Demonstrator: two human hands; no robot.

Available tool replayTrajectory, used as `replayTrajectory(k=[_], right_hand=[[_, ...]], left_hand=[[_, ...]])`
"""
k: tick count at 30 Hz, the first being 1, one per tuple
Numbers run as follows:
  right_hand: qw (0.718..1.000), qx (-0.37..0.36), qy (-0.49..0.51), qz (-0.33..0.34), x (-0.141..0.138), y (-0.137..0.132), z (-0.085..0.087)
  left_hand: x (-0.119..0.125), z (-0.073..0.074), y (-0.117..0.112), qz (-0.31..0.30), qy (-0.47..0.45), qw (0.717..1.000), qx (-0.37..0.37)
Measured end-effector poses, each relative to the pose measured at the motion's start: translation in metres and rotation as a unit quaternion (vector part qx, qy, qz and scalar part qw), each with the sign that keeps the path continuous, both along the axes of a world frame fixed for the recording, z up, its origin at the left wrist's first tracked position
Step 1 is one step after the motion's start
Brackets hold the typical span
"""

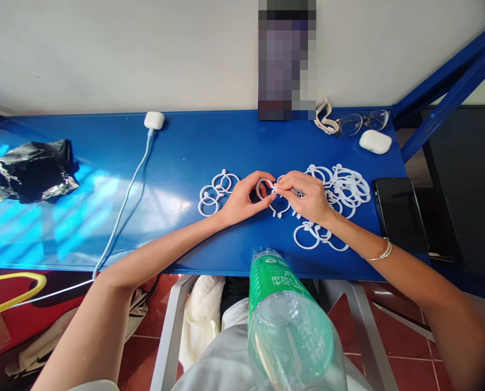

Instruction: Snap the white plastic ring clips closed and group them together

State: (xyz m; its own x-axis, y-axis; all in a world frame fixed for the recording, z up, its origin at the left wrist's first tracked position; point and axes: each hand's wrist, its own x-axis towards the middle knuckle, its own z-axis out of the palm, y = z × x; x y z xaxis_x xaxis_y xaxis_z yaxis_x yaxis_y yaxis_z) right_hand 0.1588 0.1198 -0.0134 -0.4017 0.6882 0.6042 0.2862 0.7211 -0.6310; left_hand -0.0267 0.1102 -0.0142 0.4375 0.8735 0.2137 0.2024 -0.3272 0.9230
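Observation:
Over the blue table [177,157], my left hand [244,200] curls its thumb and fingers around a white plastic curtain ring [258,190]. My right hand [307,194] pinches the same ring at its right side, where a small part of it is hidden by the fingertips. Several more white rings [208,206] lie just left of my left hand. A bigger heap of rings [354,190] spreads to the right of and beneath my right hand, with a few loose rings [305,237] nearer the front edge.
A green-labelled clear bottle [295,331] stands in front of my body. On the table are a black plastic bag [34,168], a white charging case [154,120] on a cable, glasses [351,124], a white earbud case [375,142] and a black phone [401,212].

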Motion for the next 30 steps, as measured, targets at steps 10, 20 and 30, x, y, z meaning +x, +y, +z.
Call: replayTrajectory(k=[10, 20, 30], right_hand=[[1.000, -0.002, -0.012, -0.001, 0.0003, 0.0003, 0.0002], [0.999, -0.032, 0.000, -0.016, -0.0001, -0.0017, 0.0016], [0.996, -0.085, -0.018, -0.013, -0.0005, -0.0035, 0.0052]], left_hand=[[0.0000, 0.0000, -0.0003, 0.004, 0.003, 1.000, -0.004], [-0.0009, -0.0034, 0.0004, 0.009, -0.022, 0.999, -0.026], [-0.0010, 0.0005, -0.0006, 0.018, -0.034, 0.998, -0.051]])
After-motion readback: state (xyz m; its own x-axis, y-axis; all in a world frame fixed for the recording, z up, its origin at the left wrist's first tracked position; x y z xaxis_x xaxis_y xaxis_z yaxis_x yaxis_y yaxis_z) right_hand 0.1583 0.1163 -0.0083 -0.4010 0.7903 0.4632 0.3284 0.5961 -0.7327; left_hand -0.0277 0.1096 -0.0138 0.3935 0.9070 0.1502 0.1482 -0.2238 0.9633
